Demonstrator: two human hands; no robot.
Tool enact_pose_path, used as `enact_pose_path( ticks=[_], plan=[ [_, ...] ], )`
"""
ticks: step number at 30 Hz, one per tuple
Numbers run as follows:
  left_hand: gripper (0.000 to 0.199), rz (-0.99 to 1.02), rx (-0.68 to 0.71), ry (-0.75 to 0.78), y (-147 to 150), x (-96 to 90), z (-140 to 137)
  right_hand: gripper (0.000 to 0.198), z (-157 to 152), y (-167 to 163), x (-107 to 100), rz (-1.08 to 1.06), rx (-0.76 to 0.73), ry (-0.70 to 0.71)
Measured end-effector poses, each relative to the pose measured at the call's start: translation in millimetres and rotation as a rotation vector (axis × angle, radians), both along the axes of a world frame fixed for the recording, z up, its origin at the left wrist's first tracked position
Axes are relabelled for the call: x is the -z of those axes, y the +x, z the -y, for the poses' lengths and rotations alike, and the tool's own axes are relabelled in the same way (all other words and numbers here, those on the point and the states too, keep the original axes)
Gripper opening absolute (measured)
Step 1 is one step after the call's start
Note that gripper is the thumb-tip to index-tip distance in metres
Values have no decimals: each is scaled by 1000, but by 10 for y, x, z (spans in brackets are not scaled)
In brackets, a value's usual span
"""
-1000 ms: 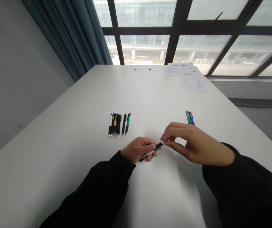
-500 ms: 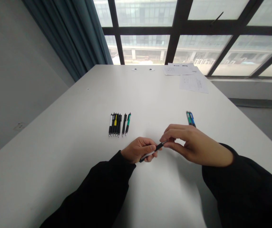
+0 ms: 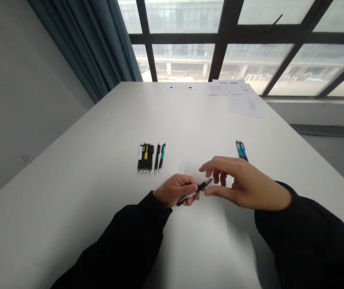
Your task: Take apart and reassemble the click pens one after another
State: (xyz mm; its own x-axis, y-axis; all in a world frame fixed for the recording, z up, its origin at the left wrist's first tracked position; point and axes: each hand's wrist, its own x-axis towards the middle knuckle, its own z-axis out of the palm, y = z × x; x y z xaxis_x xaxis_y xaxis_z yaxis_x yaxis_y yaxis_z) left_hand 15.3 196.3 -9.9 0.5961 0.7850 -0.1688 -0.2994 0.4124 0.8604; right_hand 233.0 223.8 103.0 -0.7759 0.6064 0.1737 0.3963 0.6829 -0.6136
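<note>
I have a pen [image 3: 187,196] with a pale barrel and a black grip in my left hand [image 3: 179,189], the fingers closed around it and the thumb laid along its upper side. It slants up and to the right, above the bench [image 3: 106,172], with its metal tip [image 3: 209,181] clear of that hand and pointing at my other one. My right hand [image 3: 241,182] is open around that end: thumb below, curved fingers above, and a gap between them and the tip, so only the left has a grip on anything.

Beyond my left hand a close-set group of pens [image 3: 146,158] lies side by side, a white one at the left end and a yellow one among the black. Just to the right of the group lie a lone black pen [image 3: 157,158] and a green pen [image 3: 162,157]. Past my right hand, a green-and-blue pair [image 3: 241,150] lies together, the near ends hidden behind my knuckles. Papers [image 3: 245,105] lie at the far right corner, by the window [image 3: 184,39]
</note>
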Motion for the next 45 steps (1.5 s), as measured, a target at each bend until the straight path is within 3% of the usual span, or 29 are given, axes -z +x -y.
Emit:
enact_pose_path(
  ticks=[2,5,11,14,19,26,33,39,45],
  plan=[
    [45,-18,8,-7,-3,1,-3,21,5,11,-10,-1,-5,6],
    [43,-12,25,1,-13,4,-8,34,-2,5,2,72,41,81],
    [43,-2,7,-1,-16,-10,8,26,-10,-24,33,15,-26,83],
    [43,-23,2,-3,-13,-23,13,36,-3,-17,29,67,13,126],
    [47,-11,-1,-20,-6,-15,9,26,12,-18,26,32,-23,102],
    [46,-70,-18,49,24,-50,-1,51,26,-80,98,215,35,185],
    [45,-44,-22,48,24,-43,-17,35,58,-83,51,148,-4,140],
    [37,-90,-23,53,10,-25,-26,44,37,-96,92,259,93,272],
    [35,-169,-29,84,21,-114,-22,51,35,-109,105,276,66,281]
  ],
)
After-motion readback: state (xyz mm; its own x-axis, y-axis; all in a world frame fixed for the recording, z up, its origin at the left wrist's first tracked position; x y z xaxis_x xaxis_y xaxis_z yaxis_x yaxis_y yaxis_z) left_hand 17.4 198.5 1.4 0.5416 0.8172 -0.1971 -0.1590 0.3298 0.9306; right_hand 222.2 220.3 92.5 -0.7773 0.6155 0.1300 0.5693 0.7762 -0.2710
